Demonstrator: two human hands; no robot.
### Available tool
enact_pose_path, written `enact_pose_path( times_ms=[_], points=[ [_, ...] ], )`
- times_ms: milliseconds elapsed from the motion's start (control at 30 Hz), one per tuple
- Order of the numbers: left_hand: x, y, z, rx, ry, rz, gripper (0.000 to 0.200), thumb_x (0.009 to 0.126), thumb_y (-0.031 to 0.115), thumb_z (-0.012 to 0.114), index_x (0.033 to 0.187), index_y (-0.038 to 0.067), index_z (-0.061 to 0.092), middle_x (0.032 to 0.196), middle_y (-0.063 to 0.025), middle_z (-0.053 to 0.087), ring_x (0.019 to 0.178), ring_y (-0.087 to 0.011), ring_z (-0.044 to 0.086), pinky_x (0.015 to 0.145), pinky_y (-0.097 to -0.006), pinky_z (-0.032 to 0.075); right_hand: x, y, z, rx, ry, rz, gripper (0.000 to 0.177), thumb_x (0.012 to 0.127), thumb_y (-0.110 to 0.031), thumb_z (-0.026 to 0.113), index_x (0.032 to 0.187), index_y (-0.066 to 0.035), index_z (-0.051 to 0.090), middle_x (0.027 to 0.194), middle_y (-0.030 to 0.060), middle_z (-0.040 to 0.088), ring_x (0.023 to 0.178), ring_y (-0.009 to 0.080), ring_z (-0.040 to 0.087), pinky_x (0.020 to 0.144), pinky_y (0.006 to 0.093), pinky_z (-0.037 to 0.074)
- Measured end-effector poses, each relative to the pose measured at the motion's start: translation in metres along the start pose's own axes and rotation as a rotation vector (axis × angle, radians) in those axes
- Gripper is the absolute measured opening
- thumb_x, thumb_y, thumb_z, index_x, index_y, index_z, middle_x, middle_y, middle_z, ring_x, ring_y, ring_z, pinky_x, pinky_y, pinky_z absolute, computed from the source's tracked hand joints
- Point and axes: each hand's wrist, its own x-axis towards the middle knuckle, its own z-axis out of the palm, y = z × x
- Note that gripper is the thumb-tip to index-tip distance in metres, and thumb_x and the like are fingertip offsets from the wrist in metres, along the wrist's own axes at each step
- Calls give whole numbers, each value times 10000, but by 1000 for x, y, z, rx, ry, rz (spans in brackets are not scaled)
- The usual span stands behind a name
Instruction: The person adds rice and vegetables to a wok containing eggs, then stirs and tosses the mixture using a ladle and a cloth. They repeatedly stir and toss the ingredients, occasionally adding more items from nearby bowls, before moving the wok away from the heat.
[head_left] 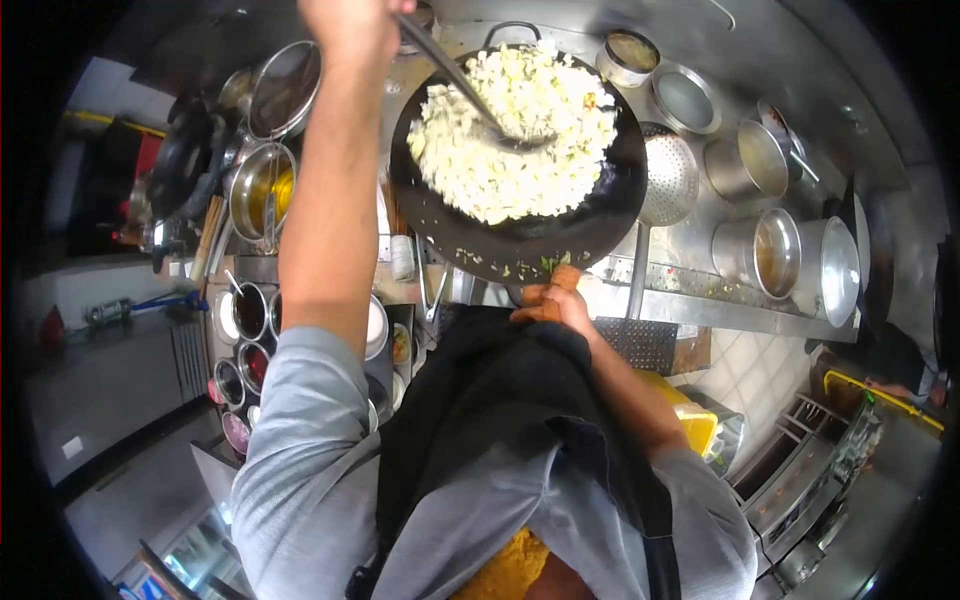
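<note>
Head view. Left hand (pixel 350 25) up at top edge, partly cut off, closed round long steel ladle handle (pixel 440 62). Ladle bowl down-right of that hand, half buried in food. Right hand (pixel 555 300) close to body, gripping orange-brown cloth-wrapped wok handle (pixel 562 278).

Big round black wok (pixel 520 235) just above right hand, between both hands. Holds heap of pale chopped rice-like food with green flecks (pixel 510 120); near rim bare apart from a few scraps.

Below left hand, left of forearm:
- Steel pot with yellow liquid (pixel 262 190).
- Round mesh strainer (pixel 285 90).
- Small steel cups of dark sauce (pixel 248 310), lower ones part hidden behind grey sleeve.

Right of wok, up-right of right hand:
- Perforated steel skimmer (pixel 668 180).
- Steel pot with brownish liquid (pixel 778 252).
- Tilted steel pot (pixel 760 160), contents unclear.
- Two small steel bowls (pixel 630 55), contents hard to make out.

Fisheye edges dark, corners lost. Black apron hides counter under the chest.
</note>
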Motion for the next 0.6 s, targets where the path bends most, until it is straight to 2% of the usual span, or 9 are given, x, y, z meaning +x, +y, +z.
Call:
enact_pose_path(
  times_ms=[67, 100, 133, 267, 300, 400, 467, 533, 600],
  points=[
    [-34, 15, -5, -71, -213, 23, 353, 976, 200, 692, 743, 165, 429, 526, 61, 373, 369, -105, 363, 364, -305, 345, 18, -22, 23, 31, 152, 15, 410, 946, -135, 495, 1277, 106, 467, 1148, 282, 609, 994, 426, 686, 834, 526, 600],
    [-47, -9, 6, 55, 43, 110, 329, 972, 187, 693, 735, 149, 468, 539, 56, 411, 387, -111, 404, 379, -302, 361, 24, -49, 62, 7, 175, -49, 371, 951, -132, 494, 1241, 98, 511, 1126, 277, 628, 961, 424, 694, 817, 531, 597],
    [-50, -53, -3, 541, 175, 227, 280, 964, 176, 694, 754, 125, 516, 552, 38, 455, 404, -119, 443, 386, -295, 366, 49, -65, 70, 8, 226, -5, 337, 955, -128, 496, 1205, 91, 554, 1101, 266, 653, 940, 411, 700, 817, 529, 596],
    [-32, -74, -7, 369, 356, 3, 246, 968, 170, 682, 790, 97, 528, 550, 18, 471, 411, -126, 459, 390, -289, 373, 41, -36, 36, -56, 182, -93, 339, 948, -120, 504, 1203, 93, 574, 1079, 253, 671, 954, 386, 700, 831, 515, 601],
    [-18, -66, -19, 160, 204, 163, 260, 976, 167, 677, 792, 108, 504, 547, 20, 460, 411, -125, 458, 384, -293, 380, 22, -18, 18, -91, 159, -69, 354, 942, -123, 512, 1216, 95, 569, 1080, 250, 671, 957, 381, 701, 836, 512, 602],
    [-39, 20, -9, 7, 66, 93, 297, 992, 213, 663, 781, 175, 457, 534, 65, 380, 380, -102, 341, 358, -270, 306, 2, 9, -28, 41, 73, -50, 397, 924, -139, 541, 1248, 89, 541, 1061, 237, 665, 964, 378, 695, 810, 533, 606],
    [-70, 36, -18, 64, -164, 201, 289, 994, 221, 657, 792, 165, 458, 547, 78, 382, 400, -87, 371, 371, -273, 335, -5, -32, 30, 14, 125, -41, 404, 931, -161, 535, 1240, 99, 539, 1042, 250, 660, 934, 393, 697, 794, 546, 601],
    [-117, 14, 15, 364, 174, 78, 276, 986, 199, 664, 794, 145, 472, 547, 67, 411, 403, -89, 407, 389, -274, 359, 35, -73, 75, -36, 223, -16, 385, 957, -179, 506, 1191, 123, 552, 1036, 255, 656, 897, 409, 703, 766, 551, 599],
    [-105, -71, -18, 339, 129, 159, 219, 966, 138, 680, 837, 107, 506, 586, 10, 505, 434, -112, 489, 405, -281, 369, 60, -69, 60, -13, 98, -17, 364, 946, -129, 511, 1227, 102, 525, 1052, 249, 650, 909, 407, 704, 771, 548, 601]
  ],
)
